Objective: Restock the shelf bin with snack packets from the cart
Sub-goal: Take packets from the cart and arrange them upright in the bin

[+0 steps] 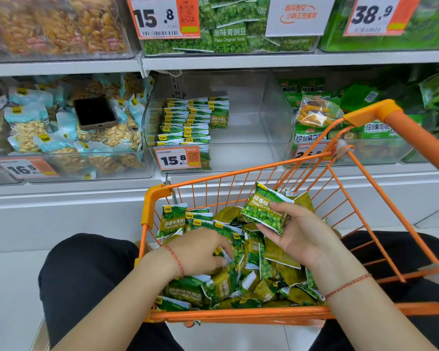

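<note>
The right hand [300, 233] is raised over the orange cart [241, 315] and holds a small stack of green pea packets [264, 210], thumb across the top packet, which reads "Peas Garlic Flavor". The left hand [200, 252] is down in the cart, its fingers curled into the loose heap of packets [238, 282]; it looks to be grasping one or two, though the fingertips are buried and the grip is not plain. Both wrists wear a thin red string.

The heap fills the cart's floor, packets lying every way, with a few standing against the front-left corner. Beyond the cart, on the lower shelf, stands the clear shelf bin [254, 127]. Its left side holds neat rows of the same packets [188, 122]; its right side is bare. A price tag [178, 158] reading 15.8 hangs on its front. In the bin to the left, a phone [94, 113] lies on bags of nuts.
</note>
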